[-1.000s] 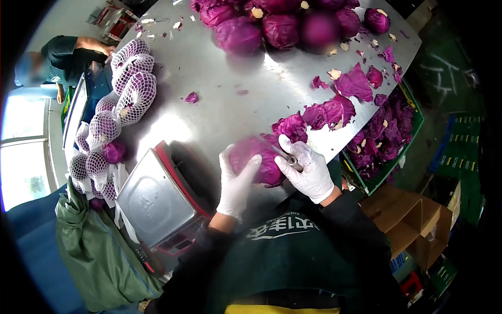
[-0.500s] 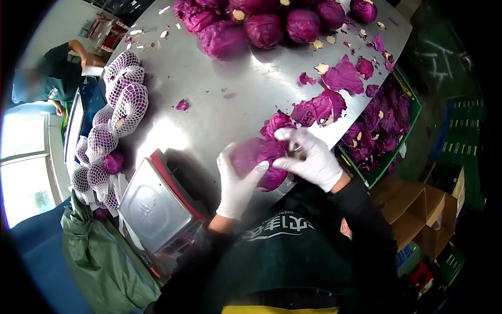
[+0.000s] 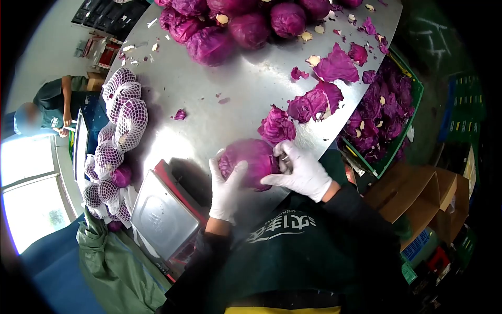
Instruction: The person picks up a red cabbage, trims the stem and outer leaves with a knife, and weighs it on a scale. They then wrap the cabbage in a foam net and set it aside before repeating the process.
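A round red cabbage [image 3: 253, 159] is held over the near edge of the metal table [image 3: 204, 115]. My left hand [image 3: 226, 188], in a white glove, is wrapped round its left side, thumb across the front. At the right side of the cabbage, my gloved right hand [image 3: 303, 175] has its thumb against the head and its fingers curled beside it. A small dark spot shows between those curled fingers; I cannot make out whether it is an object. Just beyond the cabbage lies a loose crumpled leaf [image 3: 276, 125], with more purple leaves [image 3: 314, 102] to its right.
Several red cabbages [image 3: 248, 31] are heaped at the far side. Net-bagged cabbages [image 3: 130, 123] line the left edge, near a red-framed scale [image 3: 164, 209]. A green crate [image 3: 389, 162] of leaves and a cardboard box [image 3: 408, 201] are right. Another person [image 3: 52, 107] stands far left.
The camera view has shifted slightly. The cabbage now sits apart from the leaves behind it, turned between my hands. My right-hand fingers have curled closer to its side.
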Demonstrator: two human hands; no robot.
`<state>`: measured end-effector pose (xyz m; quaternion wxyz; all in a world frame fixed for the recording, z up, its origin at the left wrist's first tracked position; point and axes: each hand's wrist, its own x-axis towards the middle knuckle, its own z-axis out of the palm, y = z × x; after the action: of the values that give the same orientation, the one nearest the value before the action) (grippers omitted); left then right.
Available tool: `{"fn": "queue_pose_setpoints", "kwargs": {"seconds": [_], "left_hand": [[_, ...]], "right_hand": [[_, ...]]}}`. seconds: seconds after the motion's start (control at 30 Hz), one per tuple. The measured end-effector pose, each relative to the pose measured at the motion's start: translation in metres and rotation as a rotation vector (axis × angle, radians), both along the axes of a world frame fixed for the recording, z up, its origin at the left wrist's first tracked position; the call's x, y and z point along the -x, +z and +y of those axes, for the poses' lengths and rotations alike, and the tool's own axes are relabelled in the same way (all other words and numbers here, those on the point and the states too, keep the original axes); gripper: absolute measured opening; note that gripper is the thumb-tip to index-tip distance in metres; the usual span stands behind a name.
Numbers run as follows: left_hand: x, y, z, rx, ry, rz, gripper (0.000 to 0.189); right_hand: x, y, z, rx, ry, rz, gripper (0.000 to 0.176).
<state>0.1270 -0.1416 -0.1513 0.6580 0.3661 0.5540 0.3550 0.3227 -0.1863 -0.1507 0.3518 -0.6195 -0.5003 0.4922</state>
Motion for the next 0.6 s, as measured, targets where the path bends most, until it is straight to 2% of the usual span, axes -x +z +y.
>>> {"fn": "queue_pose_setpoints", "kwargs": {"seconds": [0.1,0.2,0.23,0.33,0.4,0.47,0.53,0.57,0.6], "left_hand": [[0.003,0.002,0.001,0.017,0.002,-0.013,0.050],[0.003,0.006,0.002,0.050,0.036,-0.075,0.051],[0.004,0.003,0.002,0.030,0.024,-0.059,0.051],[0.006,-0.002,0.001,0.001,-0.004,-0.028,0.050],[0.008,-0.003,-0.001,-0.020,-0.030,-0.026,0.050],[0.010,-0.004,-0.001,-0.021,-0.032,-0.029,0.050],[0.011,-0.003,0.001,-0.001,-0.006,-0.037,0.051],[0.009,0.001,0.002,0.020,0.010,-0.059,0.049],[0.010,0.000,0.004,0.020,0.000,-0.060,0.049]], "right_hand": [[0.016,-0.024,-0.002,-0.120,-0.114,0.171,0.038],[0.010,-0.022,-0.005,0.059,-0.130,0.424,0.037],[0.011,-0.017,-0.004,-0.015,-0.123,0.391,0.023],[0.014,-0.009,-0.005,-0.133,-0.165,0.152,0.013],[0.008,-0.026,-0.003,-0.309,-0.220,-0.206,0.007],[-0.018,-0.019,0.005,0.036,-0.327,-0.106,0.010],[-0.032,-0.022,0.018,0.070,-0.394,0.082,0.014],[-0.034,-0.015,0.012,0.087,-0.297,0.033,0.020],[-0.028,-0.026,0.009,-0.023,-0.166,0.113,0.027]]}}
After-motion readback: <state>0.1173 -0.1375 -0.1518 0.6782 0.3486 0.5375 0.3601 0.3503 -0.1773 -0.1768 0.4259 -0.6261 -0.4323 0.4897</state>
